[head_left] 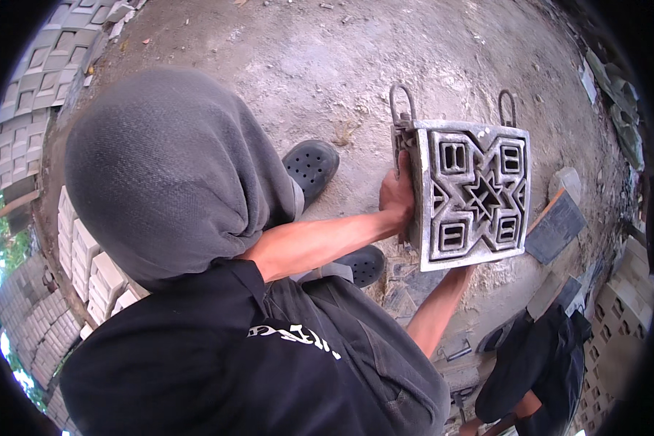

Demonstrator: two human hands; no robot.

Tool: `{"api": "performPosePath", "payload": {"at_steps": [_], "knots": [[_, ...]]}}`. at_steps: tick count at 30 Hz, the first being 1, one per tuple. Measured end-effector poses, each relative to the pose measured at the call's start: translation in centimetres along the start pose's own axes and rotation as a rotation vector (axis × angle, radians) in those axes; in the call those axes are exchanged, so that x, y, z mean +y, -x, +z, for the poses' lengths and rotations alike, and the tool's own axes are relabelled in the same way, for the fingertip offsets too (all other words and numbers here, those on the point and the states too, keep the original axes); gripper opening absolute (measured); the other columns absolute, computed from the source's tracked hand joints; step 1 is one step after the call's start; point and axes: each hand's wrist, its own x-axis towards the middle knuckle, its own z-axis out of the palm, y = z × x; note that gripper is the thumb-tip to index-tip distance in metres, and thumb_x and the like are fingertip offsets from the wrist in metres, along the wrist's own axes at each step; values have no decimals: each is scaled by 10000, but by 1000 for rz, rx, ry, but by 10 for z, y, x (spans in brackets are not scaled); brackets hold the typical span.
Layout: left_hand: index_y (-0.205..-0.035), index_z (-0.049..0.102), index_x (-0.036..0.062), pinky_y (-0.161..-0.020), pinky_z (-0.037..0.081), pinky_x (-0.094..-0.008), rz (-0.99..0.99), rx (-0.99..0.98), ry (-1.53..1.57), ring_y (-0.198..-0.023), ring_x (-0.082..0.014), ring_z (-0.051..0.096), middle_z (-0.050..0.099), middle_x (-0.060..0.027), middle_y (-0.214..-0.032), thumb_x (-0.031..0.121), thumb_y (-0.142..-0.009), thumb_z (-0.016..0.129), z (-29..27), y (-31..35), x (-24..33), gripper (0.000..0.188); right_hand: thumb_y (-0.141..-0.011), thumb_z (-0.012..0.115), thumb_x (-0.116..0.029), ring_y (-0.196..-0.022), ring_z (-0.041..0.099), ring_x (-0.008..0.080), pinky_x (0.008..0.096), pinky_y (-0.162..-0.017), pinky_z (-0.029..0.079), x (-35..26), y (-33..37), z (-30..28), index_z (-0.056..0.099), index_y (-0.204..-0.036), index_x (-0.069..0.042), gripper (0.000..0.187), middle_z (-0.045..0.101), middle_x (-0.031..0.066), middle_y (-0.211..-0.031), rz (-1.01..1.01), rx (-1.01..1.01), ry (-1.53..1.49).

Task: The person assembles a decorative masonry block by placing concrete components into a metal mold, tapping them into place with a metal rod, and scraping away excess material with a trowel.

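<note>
A square, pale grey metal block mould (pixel 479 195) is tilted up in front of me, its face a raised pattern with a central star and slotted corner squares. Two bent-rod handles, one at the left (pixel 402 103) and one at the right (pixel 507 109), rise from its far edge. My left hand (pixel 397 192) is closed on the mould's left side, thumb pointing up along it. At the near edge, my right hand (pixel 495 256) supports the mould from beneath; most of its fingers are hidden behind the metal.
Dusty, uneven ground (pixel 283 65) surrounds my dark clogs (pixel 311 171). Pale blocks (pixel 98 272) are stacked at the left. Another person in black (pixel 534 363) works at the lower right, near a dark flat board (pixel 556 227) and patterned blocks (pixel 618 320).
</note>
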Motion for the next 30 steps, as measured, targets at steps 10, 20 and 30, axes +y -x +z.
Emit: {"api": "performPosePath", "payload": {"at_steps": [10,20,30], "knots": [[-958,678,-64,-752,469,-413,-28,-38,23,-815,-264,658,698,-177,-833,848,-858,294,-1,14,16,995,-1041,326,-542,-896,631,241,408,-873,548,3,2,1,597,-1171,-4,616,672,153,-1121,-49,24,17],[-1013,711,-20,-834,468,-456,3,-95,-15,-913,-358,679,726,-179,-905,764,-933,143,-1,0,-6,971,-1041,328,-542,-878,633,240,409,-863,550,12,-15,5,606,-1159,-5,615,682,151,-1099,-135,21,-23],[-1065,643,-39,-667,555,-466,-87,-476,-575,-784,-289,656,664,-150,-908,767,-924,200,-65,-32,17,931,-1015,262,-631,-1013,638,256,379,-914,492,-16,13,37,613,-1251,29,784,685,135,-1128,-158,-20,376]]}}
